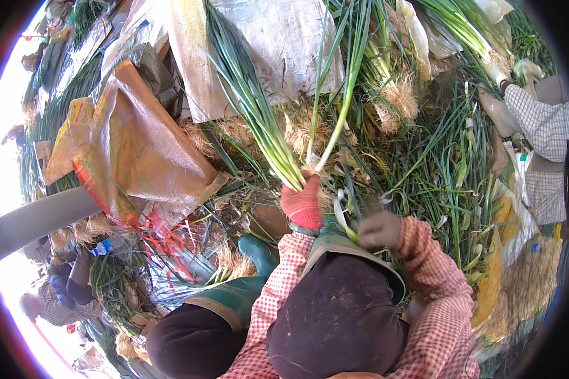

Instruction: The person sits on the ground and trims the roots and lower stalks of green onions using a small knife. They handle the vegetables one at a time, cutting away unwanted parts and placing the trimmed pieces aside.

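My left hand (303, 201), in a red knit glove, is closed around the white root ends of a bunch of green onions (270, 137). The long green leaves point up and away, and one pair of stalks (339, 128) splays apart to the right. My right hand (379, 230), in a brownish glove, is blurred beside my knee at the top of the green rubber boot (332, 239). Close to its fingertips is a pale, peeled strip of leaf (344, 220); whether the fingers grip it cannot be told.
Loose green leaves (436, 189) lie in a heap on the right. White woven sheeting (284, 52) covers rooted onions ahead. An orange-brown sack (137, 147) and a grey pole (42, 220) are at left, near red twine (170, 251). A co-worker's checked sleeve (540, 113) shows at right.
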{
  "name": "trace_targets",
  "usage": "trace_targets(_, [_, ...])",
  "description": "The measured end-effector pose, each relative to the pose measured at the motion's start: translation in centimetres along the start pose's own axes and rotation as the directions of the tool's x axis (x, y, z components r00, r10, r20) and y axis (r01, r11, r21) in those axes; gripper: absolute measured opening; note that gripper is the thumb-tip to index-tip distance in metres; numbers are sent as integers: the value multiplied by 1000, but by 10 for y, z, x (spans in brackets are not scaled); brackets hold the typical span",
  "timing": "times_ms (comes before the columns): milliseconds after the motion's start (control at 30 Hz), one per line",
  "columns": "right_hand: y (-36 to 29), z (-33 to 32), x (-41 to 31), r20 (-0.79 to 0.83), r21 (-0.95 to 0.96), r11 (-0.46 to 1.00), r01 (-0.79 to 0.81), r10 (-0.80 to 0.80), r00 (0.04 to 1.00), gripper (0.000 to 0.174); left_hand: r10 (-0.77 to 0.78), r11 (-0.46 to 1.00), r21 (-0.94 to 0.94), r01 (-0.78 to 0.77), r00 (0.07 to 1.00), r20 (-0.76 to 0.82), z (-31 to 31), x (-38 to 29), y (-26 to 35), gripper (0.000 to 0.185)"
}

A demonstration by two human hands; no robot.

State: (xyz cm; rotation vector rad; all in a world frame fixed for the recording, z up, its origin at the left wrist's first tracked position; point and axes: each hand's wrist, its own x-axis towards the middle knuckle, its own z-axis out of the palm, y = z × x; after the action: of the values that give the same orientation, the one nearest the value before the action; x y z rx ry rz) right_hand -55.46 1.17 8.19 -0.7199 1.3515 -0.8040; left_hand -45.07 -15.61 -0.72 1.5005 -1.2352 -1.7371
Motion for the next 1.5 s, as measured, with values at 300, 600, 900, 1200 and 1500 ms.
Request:
trace_targets(300, [-5, -45, 23, -503, -68, 903, -425, 337, 796, 40, -341, 766, -427, 481, 866, 365, -11, 6, -1, 19])
trace_targets(600, [-16, -101, 178, -561, 721, 663, 201, 388, 731, 41, -425, 703, -239, 669, 666, 614, -16, -1, -14, 25])
trace_targets(900, [14, -38, 149, -404, 612, 790, 29, 281, 871, 32, -429, 503, -345, 792, 576, 696, -25, 4, -29, 31])
trace_targets(1200, [0, -104, 190, -545, 764, 531, 365, 231, 806, 30, -436, 581, -314, 751, 613, 659, -26, -2, -23, 18])
trace_targets(1500, [43, -57, 180, -531, 654, 738, 165, 293, 795, 26, -444, 680, -244, 691, 654, 612, -28, 0, -26, 25])
